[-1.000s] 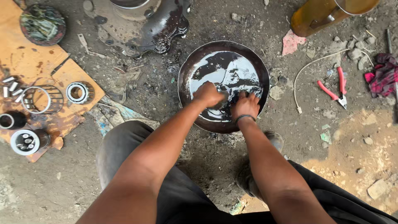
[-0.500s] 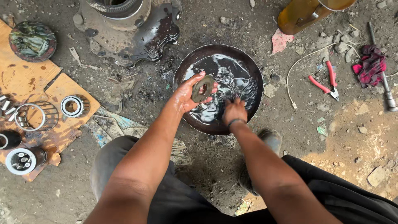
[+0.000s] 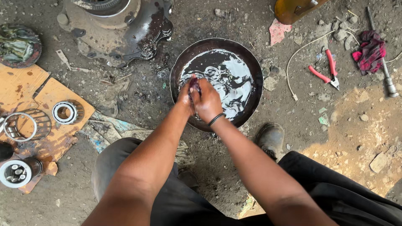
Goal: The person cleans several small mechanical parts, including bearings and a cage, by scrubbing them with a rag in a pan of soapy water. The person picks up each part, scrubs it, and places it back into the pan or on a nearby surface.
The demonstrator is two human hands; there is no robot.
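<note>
At the far left of the frame a torn sheet of cardboard [image 3: 25, 90] lies on the dirt floor, carrying a bearing cage [image 3: 24, 125], a bearing ring [image 3: 65, 112] and, at the lower left corner, a cup-shaped bearing part [image 3: 16, 173]. Above it sits a greasy round cover [image 3: 19, 45]. At top centre-left a heavy, oil-blackened hub housing [image 3: 121, 31] rests on the ground.

In the middle is a dark round pan [image 3: 251, 67] holding black liquid with a bright sheen. Over its lower left edge both hands meet: the left hand [image 3: 186, 94] and right hand [image 3: 209, 102] are closed together around a small dark red piece [image 3: 194, 83], which shows only as a sliver between the fingers, just above the liquid. What the piece is cannot be told. A black band circles the right wrist.

To the right lie red-handled pliers [image 3: 324, 71], a thin wire [image 3: 301, 54], and a red rag [image 3: 370, 51] draped on a metal bar at the upper right.

Risks, as I judge them: the hands look oily, so the piece could slip from the grip and splash into the pan or land in the grit. The pan sits on uneven dirt, and leaning on its rim could tip it. A shoe [image 3: 270, 138] rests close to the rim.
</note>
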